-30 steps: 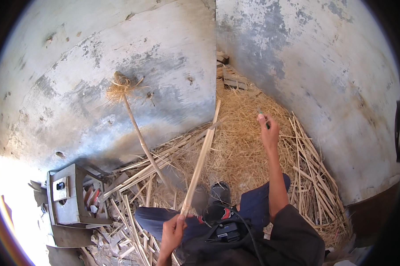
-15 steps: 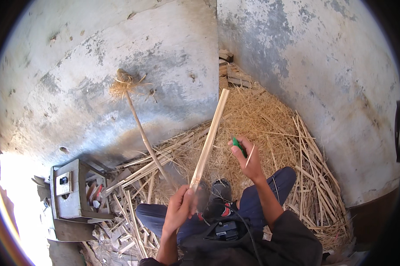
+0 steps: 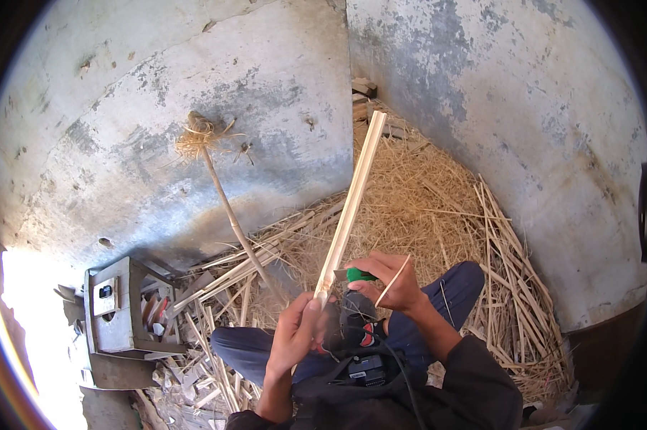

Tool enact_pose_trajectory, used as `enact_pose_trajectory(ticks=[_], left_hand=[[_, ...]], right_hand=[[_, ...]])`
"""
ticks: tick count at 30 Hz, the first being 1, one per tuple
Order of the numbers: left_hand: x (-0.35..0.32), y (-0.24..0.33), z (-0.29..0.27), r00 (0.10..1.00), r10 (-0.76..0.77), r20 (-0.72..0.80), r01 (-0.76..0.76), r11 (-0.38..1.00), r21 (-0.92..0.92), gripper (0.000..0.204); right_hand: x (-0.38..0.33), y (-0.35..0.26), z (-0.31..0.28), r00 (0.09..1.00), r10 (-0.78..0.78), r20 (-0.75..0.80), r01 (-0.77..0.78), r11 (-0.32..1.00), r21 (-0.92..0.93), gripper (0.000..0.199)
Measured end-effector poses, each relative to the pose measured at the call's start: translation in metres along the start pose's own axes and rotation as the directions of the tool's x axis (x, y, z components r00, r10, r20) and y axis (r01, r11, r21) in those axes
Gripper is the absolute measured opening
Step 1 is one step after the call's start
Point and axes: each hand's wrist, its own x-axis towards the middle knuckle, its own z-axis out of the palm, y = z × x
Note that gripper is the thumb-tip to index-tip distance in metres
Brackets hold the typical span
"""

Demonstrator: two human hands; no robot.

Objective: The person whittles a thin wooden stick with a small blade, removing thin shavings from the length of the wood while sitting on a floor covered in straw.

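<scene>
A long pale strip of split bamboo (image 3: 353, 201) slants up and away in front of me. My left hand (image 3: 293, 333) is closed round its near end. My right hand (image 3: 401, 284) grips a small knife by its green handle (image 3: 361, 274). The short blade points left and lies at the strip's right edge, just above my left hand; whether it cuts in cannot be made out. A thin pale sliver (image 3: 394, 279) also sticks out across the fingers of my right hand.
Shavings (image 3: 424, 186) heap up in the wall corner. Split bamboo strips (image 3: 513, 287) lie at the right, others (image 3: 227, 283) at the left. A pole (image 3: 230, 215) topped with fibres leans on the wall. A grey wooden box (image 3: 116, 304) stands at left. A cable crosses my lap.
My right hand has moved left and down, bringing the knife to the strip beside my left hand. The bamboo strip has shifted farther up and right.
</scene>
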Motion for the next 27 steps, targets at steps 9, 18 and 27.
enact_pose_trajectory(ticks=[9,18,27], left_hand=[[-0.003,0.0,0.001,1.0,0.029,0.007,-0.03,0.999,0.033,0.034],[-0.011,0.0,0.004,0.997,0.015,-0.076,-0.003,0.989,0.146,0.039],[-0.014,0.0,0.002,0.998,-0.035,-0.054,0.045,0.981,0.19,0.04]], right_hand=[[0.004,-0.007,-0.001,0.998,-0.06,-0.005,0.06,0.998,-0.018,0.037],[0.006,-0.01,0.002,0.993,-0.096,-0.063,0.092,0.993,-0.071,0.036],[0.006,-0.008,-0.001,0.991,-0.067,-0.117,0.058,0.995,-0.078,0.034]])
